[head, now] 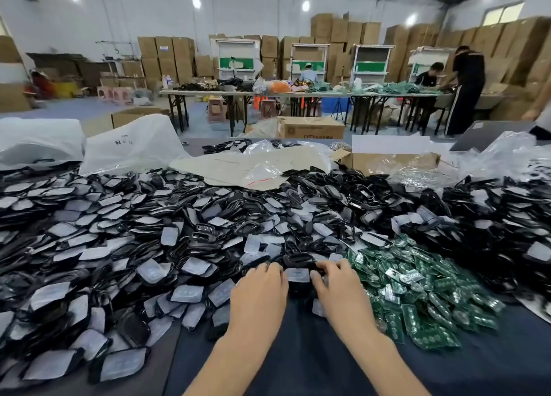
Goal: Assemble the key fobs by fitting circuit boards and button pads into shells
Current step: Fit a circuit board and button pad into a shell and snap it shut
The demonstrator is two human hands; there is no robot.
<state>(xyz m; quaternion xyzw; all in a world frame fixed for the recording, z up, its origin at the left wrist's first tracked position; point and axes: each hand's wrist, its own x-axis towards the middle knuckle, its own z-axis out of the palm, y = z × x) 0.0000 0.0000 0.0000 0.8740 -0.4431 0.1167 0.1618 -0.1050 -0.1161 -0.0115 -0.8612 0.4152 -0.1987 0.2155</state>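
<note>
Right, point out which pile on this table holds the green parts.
The pile of circuit boards just right of the right hand; it alone is green, while the other heaps are black and pale grey.

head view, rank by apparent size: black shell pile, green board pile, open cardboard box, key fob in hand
1. black shell pile
2. green board pile
3. cardboard box, farther back, so its true size is unsure
4. key fob

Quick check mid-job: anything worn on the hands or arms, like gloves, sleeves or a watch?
Nothing worn shows. The left hand and right hand are ungloved and ringless. The forearms are uncovered down to the frame edge: no sleeve, watch or band.
</note>
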